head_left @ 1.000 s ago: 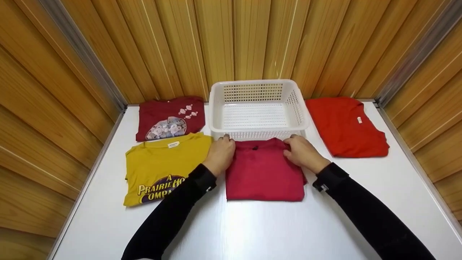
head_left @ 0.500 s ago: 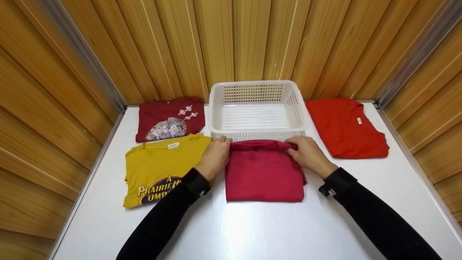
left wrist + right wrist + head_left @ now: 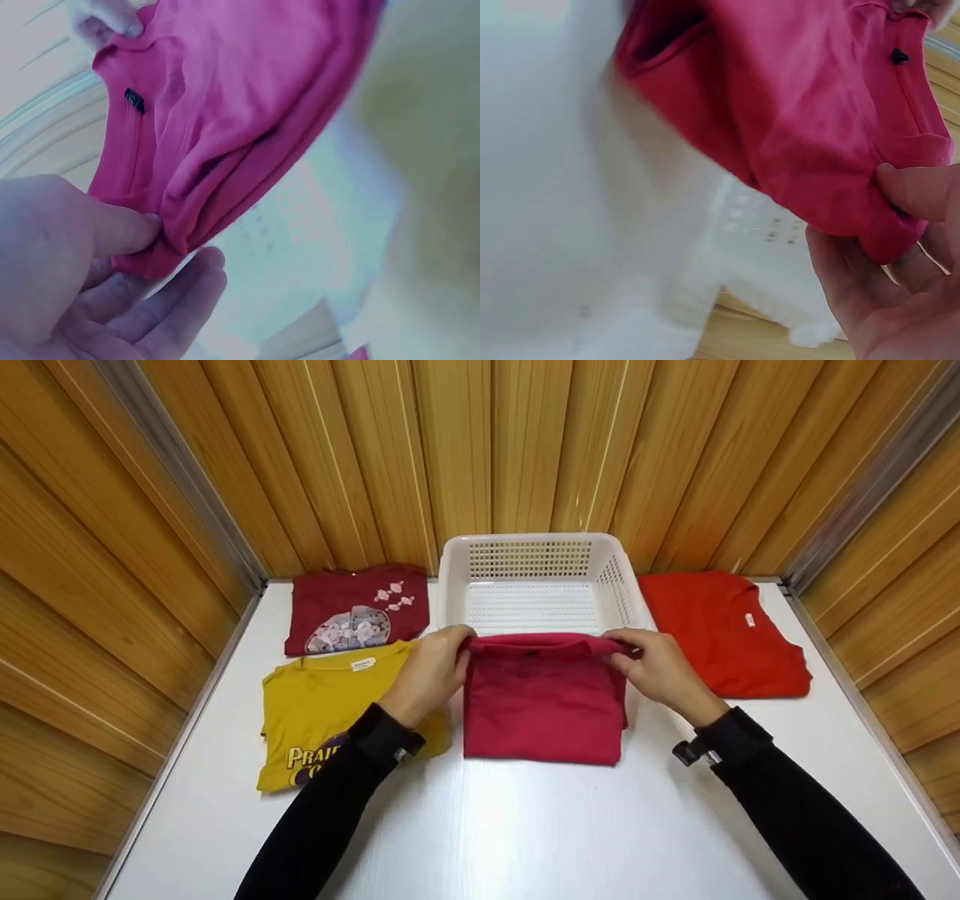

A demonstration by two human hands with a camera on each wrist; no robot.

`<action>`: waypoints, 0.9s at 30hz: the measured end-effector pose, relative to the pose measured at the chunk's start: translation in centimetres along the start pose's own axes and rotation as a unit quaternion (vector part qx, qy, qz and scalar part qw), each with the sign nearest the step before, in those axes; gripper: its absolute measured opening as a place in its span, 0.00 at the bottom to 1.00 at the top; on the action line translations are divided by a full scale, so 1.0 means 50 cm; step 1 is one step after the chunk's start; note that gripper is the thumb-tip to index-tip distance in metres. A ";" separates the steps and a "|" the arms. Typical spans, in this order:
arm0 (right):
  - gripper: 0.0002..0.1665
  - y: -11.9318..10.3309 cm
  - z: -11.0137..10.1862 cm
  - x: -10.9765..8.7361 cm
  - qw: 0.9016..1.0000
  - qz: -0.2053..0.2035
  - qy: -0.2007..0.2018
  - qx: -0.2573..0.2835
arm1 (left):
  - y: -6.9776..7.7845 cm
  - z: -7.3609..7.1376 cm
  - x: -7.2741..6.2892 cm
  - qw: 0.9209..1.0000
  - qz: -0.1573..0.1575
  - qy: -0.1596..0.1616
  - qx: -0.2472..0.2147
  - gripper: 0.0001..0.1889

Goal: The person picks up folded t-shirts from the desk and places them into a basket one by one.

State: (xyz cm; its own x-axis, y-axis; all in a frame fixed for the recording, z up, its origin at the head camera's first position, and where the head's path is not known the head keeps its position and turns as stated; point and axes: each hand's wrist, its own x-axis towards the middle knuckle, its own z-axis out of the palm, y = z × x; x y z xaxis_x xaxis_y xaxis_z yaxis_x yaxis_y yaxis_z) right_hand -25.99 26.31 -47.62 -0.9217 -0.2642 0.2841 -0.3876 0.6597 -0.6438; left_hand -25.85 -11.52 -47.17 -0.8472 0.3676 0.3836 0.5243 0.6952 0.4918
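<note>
A folded crimson T-shirt (image 3: 541,709) hangs between my two hands in front of the white basket (image 3: 536,542). My left hand (image 3: 431,671) pinches its upper left corner, thumb on the near side, as the left wrist view shows. At the upper right corner my right hand (image 3: 660,667) grips the cloth between thumb and fingers. The shirt's collar, with a small dark label (image 3: 134,100), runs along the top edge between the hands. In the right wrist view the lower folds of the shirt (image 3: 780,112) hang above the white table.
Left of the basket lies a folded maroon shirt (image 3: 326,592) with a floral print. Nearer, a folded yellow shirt (image 3: 300,697) lies partly under my left arm. A folded red shirt (image 3: 724,634) is right of the basket. Wood-look panels (image 3: 525,450) wall the table (image 3: 517,832).
Both hands have raised the crimson shirt's top edge off the table, and it now overlaps the basket's front wall. The other shirts and the basket stay in place.
</note>
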 end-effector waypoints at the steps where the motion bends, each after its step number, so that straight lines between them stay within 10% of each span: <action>1: 0.17 -0.007 -0.007 0.003 1.000 0.002 0.003 0.009 | 0.002 -0.010 0.003 1.000 0.002 0.004 -0.007 0.09; 12: 0.14 -0.099 -0.095 0.013 0.989 0.008 0.041 0.139 | 0.040 -0.121 0.035 0.994 0.064 0.044 -0.071 0.10; 27: 0.14 -0.148 -0.156 0.079 0.989 0.021 0.086 0.120 | 0.068 -0.213 0.109 0.995 0.065 0.055 -0.042 0.13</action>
State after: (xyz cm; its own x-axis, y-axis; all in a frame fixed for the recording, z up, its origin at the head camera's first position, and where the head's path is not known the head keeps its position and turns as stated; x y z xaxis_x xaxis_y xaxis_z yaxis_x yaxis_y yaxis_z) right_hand -26.64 25.89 -36.18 -0.9285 -0.1026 0.3568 -0.3606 0.4771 -0.8015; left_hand -27.75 -13.75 -35.08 -0.7597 0.3779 0.5291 0.6380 0.5901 0.4946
